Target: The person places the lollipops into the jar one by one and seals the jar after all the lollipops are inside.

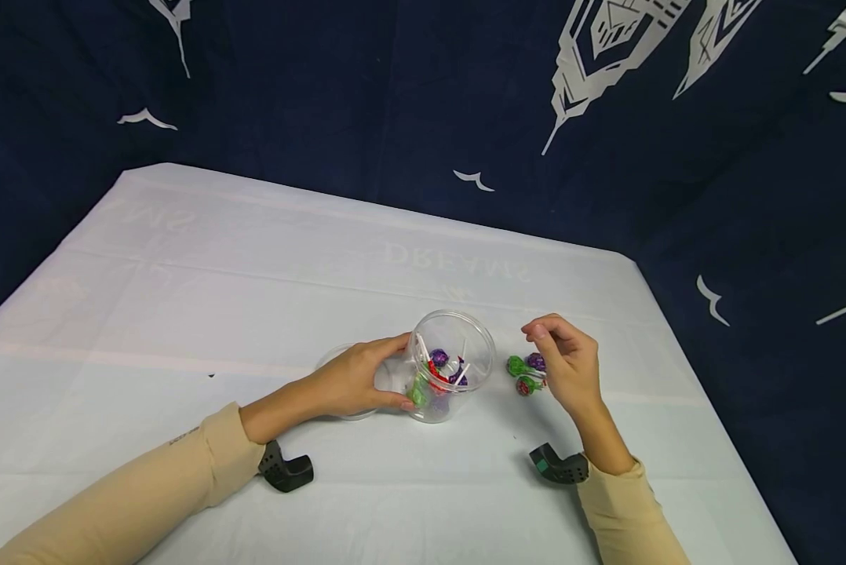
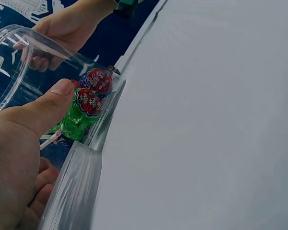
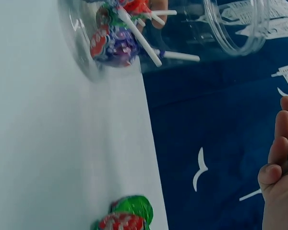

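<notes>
My left hand grips the side of a clear plastic jar that stands on the table, mouth up. Inside it lie several lollipops in green, purple and red wrappers, sticks pointing up. The left wrist view shows the thumb of my left hand against the jar wall beside a green lollipop. To the jar's right, my right hand hovers by three loose lollipops, two green and one purple. In the right wrist view the fingers of my right hand are loosely bent, with nothing visible in them.
A clear round plastic piece lies on the white-covered table, partly hidden under my left hand. A small dark speck is on the cloth at the left. Behind the table hangs a dark blue curtain with white prints.
</notes>
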`<state>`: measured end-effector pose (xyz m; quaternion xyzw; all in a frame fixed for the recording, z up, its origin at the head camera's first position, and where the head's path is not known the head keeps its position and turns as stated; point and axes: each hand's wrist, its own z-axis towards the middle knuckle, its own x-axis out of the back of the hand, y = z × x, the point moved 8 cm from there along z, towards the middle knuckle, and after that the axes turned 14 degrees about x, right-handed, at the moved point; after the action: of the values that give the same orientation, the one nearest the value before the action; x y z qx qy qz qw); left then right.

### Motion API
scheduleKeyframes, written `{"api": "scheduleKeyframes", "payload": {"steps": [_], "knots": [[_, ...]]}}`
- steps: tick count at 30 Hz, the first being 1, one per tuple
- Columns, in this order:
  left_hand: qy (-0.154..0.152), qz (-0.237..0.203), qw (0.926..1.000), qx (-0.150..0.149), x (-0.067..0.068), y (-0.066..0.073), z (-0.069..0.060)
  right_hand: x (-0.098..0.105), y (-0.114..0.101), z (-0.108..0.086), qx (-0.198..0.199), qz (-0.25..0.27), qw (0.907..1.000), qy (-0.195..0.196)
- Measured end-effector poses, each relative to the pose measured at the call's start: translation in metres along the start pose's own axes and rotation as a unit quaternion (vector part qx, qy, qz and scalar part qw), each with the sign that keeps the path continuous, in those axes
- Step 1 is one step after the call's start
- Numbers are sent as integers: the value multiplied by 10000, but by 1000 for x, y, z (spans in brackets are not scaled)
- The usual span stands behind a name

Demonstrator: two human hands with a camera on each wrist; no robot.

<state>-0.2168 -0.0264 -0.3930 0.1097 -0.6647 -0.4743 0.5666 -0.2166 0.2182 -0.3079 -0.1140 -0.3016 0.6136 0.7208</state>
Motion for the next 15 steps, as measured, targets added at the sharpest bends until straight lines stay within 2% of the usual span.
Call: {"api": "scheduleKeyframes", "payload": {"steps": [8, 15], "knots": [[-24, 26, 10000, 63, 1, -2, -1, 12, 3, -4, -141, -191, 9996, 158], [-32, -11, 10000, 62, 0, -2, -1, 19, 6, -9, -182, -79, 9996, 220]]}}
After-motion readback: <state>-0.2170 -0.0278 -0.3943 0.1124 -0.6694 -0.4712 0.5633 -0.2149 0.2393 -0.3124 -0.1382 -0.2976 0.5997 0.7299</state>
